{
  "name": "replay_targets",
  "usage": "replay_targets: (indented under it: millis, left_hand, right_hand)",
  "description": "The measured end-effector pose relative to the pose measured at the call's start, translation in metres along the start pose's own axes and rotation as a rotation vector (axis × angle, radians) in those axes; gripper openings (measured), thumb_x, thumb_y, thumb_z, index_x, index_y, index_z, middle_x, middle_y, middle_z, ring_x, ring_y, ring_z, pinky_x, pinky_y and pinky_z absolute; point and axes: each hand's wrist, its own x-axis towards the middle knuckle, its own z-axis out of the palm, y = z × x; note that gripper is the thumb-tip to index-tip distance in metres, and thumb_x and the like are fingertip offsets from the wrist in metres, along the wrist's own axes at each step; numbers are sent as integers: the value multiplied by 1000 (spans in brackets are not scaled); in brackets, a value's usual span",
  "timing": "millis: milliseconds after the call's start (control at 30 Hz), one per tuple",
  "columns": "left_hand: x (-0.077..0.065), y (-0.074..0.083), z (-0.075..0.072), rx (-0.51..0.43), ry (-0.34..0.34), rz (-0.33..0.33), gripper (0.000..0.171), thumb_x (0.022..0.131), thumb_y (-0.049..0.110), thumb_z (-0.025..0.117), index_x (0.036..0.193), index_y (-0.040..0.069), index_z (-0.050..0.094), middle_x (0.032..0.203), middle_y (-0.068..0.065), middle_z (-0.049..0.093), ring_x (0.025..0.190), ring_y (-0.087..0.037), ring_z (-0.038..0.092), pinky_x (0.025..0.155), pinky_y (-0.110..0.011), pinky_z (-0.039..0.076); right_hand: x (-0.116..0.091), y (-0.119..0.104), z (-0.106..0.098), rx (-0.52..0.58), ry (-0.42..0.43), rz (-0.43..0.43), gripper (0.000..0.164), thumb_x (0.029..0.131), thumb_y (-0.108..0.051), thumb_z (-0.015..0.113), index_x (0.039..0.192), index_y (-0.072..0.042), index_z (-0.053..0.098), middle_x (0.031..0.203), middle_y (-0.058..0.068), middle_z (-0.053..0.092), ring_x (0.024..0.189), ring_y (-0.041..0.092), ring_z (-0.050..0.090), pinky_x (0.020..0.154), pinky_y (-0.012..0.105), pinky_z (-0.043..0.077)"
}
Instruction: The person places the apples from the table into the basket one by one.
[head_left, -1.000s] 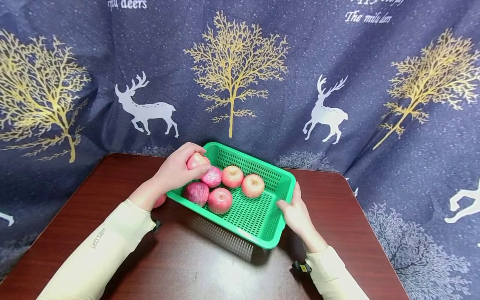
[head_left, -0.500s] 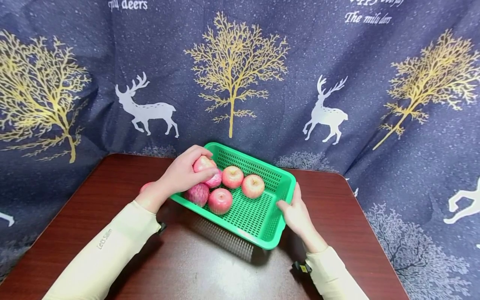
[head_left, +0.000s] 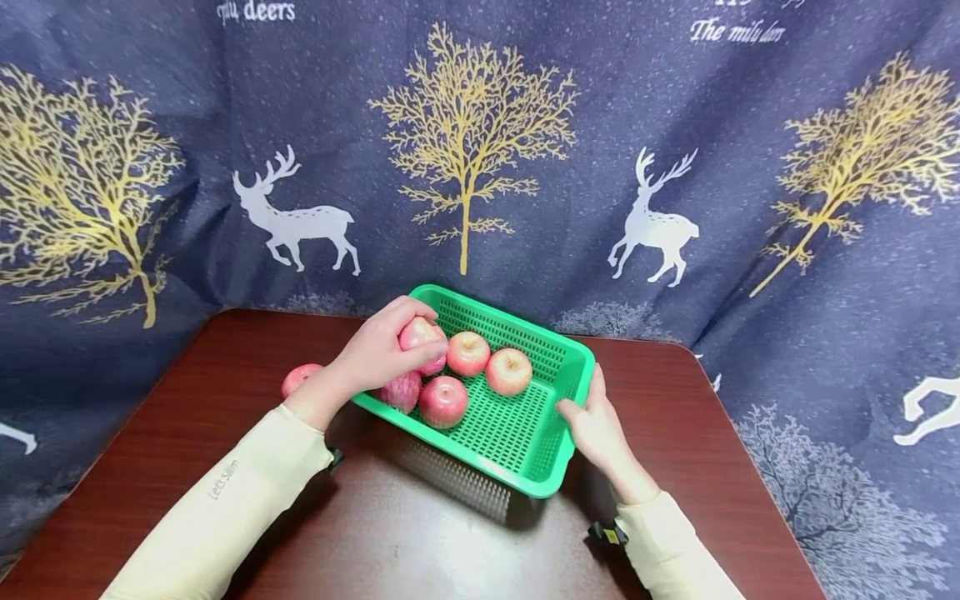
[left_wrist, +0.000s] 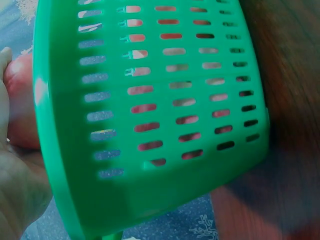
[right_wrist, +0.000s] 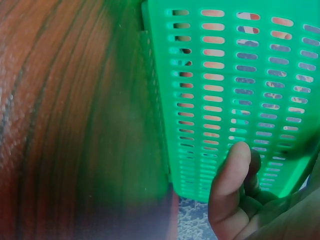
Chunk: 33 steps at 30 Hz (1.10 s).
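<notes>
A green plastic basket (head_left: 491,477) sits slantwise on the table with several red apples in its left half. My left hand (head_left: 380,350) grips an apple (head_left: 422,333) over the basket's left end, thumb toward me. In the left wrist view this apple (left_wrist: 21,100) shows beyond the basket wall (left_wrist: 165,115). My right hand (head_left: 596,425) holds the basket's right end, thumb over the rim. Fingers (right_wrist: 230,185) lie against the outer wall in the right wrist view. Inside the basket, a pale apple (head_left: 509,372) lies rightmost and a redder apple (head_left: 443,402) lies near the front wall.
One more apple (head_left: 300,379) lies on the brown table (head_left: 420,550) left of the basket, partly behind my left forearm. A dark blue cloth (head_left: 525,208) printed with trees and deer hangs along the table's back edge.
My left hand has moved right with its apple, from the basket's left rim to farther over the inside. The apple on the table shows more now. My right hand and the basket stay nearly still.
</notes>
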Motion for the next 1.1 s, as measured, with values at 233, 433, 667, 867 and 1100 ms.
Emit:
replay_targets:
  millis: [233,433,667,867,1100]
  left_hand:
    - [2,3,3,-8,10,12,46,81,61,71,115,32,58,115,16,53,96,-4,54,83,-32,47]
    - [3,9,6,-24,6,26,42,82,57,73,113,34,58,113,17,54,95,-3,54,82,-30,47]
    - [6,10,13,-54,7,58,41,82,56,74,111,31,58,111,16,55,96,-3,53,82,-29,47]
    - [6,15,14,-78,-4,66,39,82,51,76,108,27,60,109,13,56,95,-4,54,81,-29,47]
    - [6,18,15,-48,0,67,41,81,55,74,108,27,59,109,15,55,96,-3,52,81,-27,47]
  right_hand:
    - [1,-2,0,2,-12,1,93,88,-19,57,158,-21,-4,128,21,55,101,26,61,77,40,52]
    - [1,-4,-1,-10,-10,3,94,88,-20,58,158,-22,-5,128,21,55,102,27,61,77,40,52]
    - [-1,0,-3,-32,-4,15,93,90,-23,58,158,-22,-5,129,21,54,104,29,60,80,42,51]
    - [-3,0,-3,-39,-11,28,93,90,-23,57,157,-22,-7,131,22,52,107,28,58,82,42,51]
    - [-2,-2,-1,-32,-2,8,93,89,-22,59,158,-21,-4,127,23,55,103,29,60,80,43,51]
